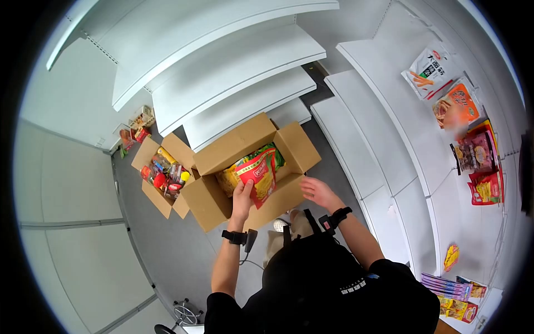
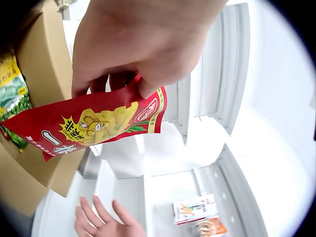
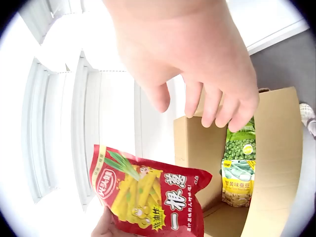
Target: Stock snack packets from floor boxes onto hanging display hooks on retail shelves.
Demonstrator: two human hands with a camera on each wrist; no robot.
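1. You stand in a shop aisle: white retail shelves [image 1: 233, 78] rise in tiers beyond your left hand [image 1: 242, 196].
2. Beyond your right hand [image 1: 317, 192], snack packets [image 1: 473, 150] lie displayed on more shelving.
3. An open carton [image 1: 208, 203] of bagged stock sits under both hands; a second carton [image 1: 146, 155] of bottles lies past the left.

A grey floor [image 1: 161, 245] runs between white fittings: tiered shelves [image 1: 233, 83] beyond it, long shelves [image 1: 389, 139] to its right, plain wall panels [image 1: 61, 183] to its left.
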